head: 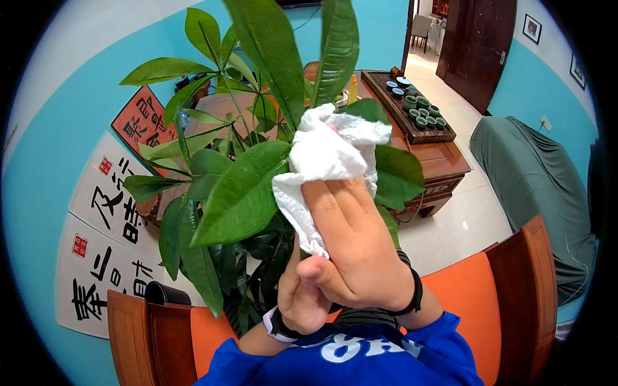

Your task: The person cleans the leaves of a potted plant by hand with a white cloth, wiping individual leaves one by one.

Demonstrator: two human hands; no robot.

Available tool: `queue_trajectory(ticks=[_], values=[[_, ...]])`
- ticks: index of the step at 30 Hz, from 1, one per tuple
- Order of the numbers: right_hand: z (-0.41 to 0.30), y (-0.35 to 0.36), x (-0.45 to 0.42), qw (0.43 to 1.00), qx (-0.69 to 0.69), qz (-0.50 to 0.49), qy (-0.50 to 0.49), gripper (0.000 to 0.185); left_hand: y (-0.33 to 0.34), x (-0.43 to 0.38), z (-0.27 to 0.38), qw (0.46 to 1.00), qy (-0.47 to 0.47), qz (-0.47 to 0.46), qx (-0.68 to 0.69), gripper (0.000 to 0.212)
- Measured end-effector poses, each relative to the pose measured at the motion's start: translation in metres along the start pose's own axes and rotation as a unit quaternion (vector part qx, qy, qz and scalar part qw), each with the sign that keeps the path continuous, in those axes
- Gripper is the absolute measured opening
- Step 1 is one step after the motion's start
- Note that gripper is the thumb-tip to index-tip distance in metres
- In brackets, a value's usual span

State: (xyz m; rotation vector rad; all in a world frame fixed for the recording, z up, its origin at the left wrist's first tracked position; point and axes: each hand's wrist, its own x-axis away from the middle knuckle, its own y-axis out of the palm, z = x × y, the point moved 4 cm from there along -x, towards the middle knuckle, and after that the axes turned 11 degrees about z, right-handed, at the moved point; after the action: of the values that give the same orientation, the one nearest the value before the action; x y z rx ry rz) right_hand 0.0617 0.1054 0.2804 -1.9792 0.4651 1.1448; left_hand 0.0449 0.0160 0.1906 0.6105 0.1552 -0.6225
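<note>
A crumpled white cloth (326,152) lies over the middle of a large-leaved green potted plant (246,198), where several leaves meet. My right hand (355,236) reaches up from below with its fingers tucked into the cloth, holding it against the leaves. Beneath it and slightly to the left is my left hand (304,299), partly covered by the right hand and the cloth. Its fingertips are hidden, so what they touch does not show. One broad leaf (246,195) spreads to the left of the cloth, and another (398,176) sticks out to its right.
Behind the plant stands a wooden table (437,161) bearing a tea tray (432,135) with several small cups and a yellow bottle (353,90). A wooden chair with an orange cushion (463,294) is around me. Further right is a green-draped object (526,193). Calligraphy sheets (108,246) hang on the left wall.
</note>
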Motion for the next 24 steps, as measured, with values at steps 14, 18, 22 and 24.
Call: queue_trajectory(ticks=[14, 18, 22, 24], values=[[-0.008, 0.014, 0.023, 0.993, 0.115, 0.017, -0.013, 0.055, 0.003, -0.006, -0.001, 0.998, -0.002, 0.018, 0.057, 0.089], [-0.01, 0.012, 0.027, 0.99, 0.139, 0.014, -0.004, 0.052, 0.002, -0.005, -0.002, 0.998, 0.014, 0.012, 0.052, 0.089], [-0.016, 0.015, 0.033, 0.992, 0.126, 0.005, -0.013, 0.046, 0.002, -0.013, 0.007, 0.994, 0.061, 0.036, 0.084, 0.089], [-0.021, 0.018, 0.037, 0.996, 0.094, -0.001, -0.008, 0.041, 0.002, -0.021, 0.014, 0.988, 0.093, 0.047, 0.115, 0.089]])
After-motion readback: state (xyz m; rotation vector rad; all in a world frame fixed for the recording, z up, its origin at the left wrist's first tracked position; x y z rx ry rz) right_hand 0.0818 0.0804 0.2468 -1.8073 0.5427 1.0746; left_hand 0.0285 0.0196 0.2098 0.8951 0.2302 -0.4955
